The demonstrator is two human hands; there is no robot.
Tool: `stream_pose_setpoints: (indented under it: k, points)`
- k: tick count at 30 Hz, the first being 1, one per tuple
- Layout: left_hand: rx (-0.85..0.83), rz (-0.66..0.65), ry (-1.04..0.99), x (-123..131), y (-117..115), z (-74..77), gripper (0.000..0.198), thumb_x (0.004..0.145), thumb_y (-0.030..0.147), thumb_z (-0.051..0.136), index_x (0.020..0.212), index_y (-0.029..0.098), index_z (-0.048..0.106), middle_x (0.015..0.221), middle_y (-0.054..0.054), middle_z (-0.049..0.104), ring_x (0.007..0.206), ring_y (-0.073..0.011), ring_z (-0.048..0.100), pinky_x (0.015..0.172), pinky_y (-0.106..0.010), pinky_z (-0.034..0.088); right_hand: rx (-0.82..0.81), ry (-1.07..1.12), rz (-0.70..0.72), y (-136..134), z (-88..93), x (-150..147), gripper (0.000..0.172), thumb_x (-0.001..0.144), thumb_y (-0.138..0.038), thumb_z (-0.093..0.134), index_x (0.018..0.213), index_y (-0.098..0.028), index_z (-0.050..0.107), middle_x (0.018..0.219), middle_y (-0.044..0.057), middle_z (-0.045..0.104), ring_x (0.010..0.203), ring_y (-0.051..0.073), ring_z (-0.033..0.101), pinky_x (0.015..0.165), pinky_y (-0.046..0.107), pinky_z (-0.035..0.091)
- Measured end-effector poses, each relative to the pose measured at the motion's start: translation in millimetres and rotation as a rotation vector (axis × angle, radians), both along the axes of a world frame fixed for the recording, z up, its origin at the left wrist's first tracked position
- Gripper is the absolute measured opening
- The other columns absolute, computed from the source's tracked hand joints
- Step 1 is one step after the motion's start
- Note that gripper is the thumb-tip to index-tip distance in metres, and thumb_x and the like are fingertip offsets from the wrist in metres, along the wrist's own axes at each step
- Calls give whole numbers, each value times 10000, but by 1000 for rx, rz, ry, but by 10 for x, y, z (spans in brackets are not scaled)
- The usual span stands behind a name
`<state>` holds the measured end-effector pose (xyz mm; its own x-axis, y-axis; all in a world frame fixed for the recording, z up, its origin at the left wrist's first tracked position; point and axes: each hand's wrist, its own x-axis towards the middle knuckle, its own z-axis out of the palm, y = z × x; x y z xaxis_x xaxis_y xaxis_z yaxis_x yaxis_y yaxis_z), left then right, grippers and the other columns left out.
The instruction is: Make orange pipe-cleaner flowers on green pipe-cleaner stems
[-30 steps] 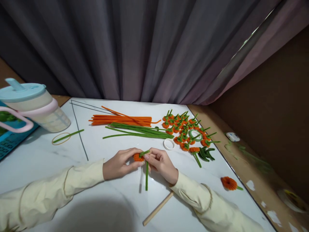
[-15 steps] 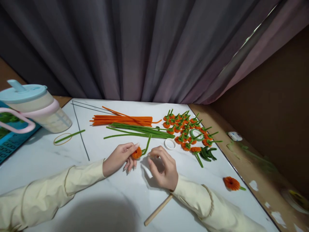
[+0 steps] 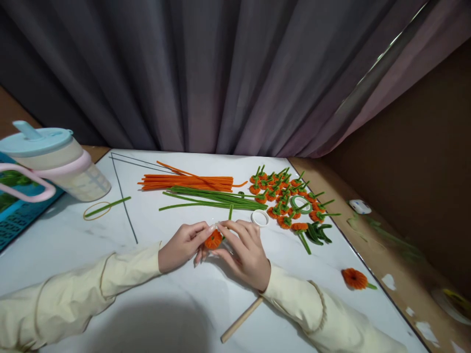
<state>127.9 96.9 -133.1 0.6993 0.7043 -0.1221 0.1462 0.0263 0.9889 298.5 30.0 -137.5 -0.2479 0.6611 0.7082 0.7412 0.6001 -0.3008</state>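
Observation:
Between my two hands is a small orange pipe-cleaner flower (image 3: 213, 240) with a dark green centre and a green stem (image 3: 230, 213) that points up and away. My left hand (image 3: 183, 246) pinches the bloom from the left, thumb on top. My right hand (image 3: 246, 252) grips it from the right, with fingertips at its upper edge and thumb near its lower edge. A wooden stick (image 3: 242, 319) lies under my right wrist. Beyond my hands are bundles of green pipe cleaners (image 3: 217, 200) and orange pipe cleaners (image 3: 187, 183).
Finished orange flowers (image 3: 285, 222) cluster at the back right, around a green tape roll (image 3: 300, 204). Near them are a white ring (image 3: 260, 218) and dark green leaves (image 3: 318, 233). One flower (image 3: 354, 278) lies apart. A tumbler (image 3: 62, 164) and rubber band (image 3: 96, 211) are left.
My right hand has moved left and closed in on the flower, having been apart from it. The flower has shifted slightly right and down, its stem now more upright.

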Motion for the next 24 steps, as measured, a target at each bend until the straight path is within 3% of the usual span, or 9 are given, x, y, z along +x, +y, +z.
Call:
stream_pose_setpoints:
  k: [8,13,19,24]
  points:
    - [-3,-78,-25,-25,1,-25,460,899,557,326,707,162,464,457,23,544,375,-95,494,394,-203,337,-4,-2,25,5,-41,4,225,954,-256,472,1131,-131,532,1013,103,630,913,250,501,787,391,358]
    - [48,-91,-35,-28,-1,-8,331,897,466,431,774,161,473,500,51,523,411,-79,484,445,-197,380,-10,26,0,0,-20,-3,208,947,-243,484,1121,-142,537,1014,95,636,923,247,506,783,388,338]
    - [56,30,-73,1,-6,-36,236,861,394,533,838,166,477,618,36,553,495,-79,535,424,-166,393,-20,33,-83,-6,-25,-22,171,936,-223,517,1098,-171,533,994,58,662,930,232,522,783,374,291]
    - [33,122,-153,-1,-13,-62,263,839,358,581,996,196,445,725,13,577,596,-135,626,376,-160,412,-12,26,-130,0,-69,-24,133,935,-204,511,1062,-180,539,937,41,678,901,219,534,766,360,286]
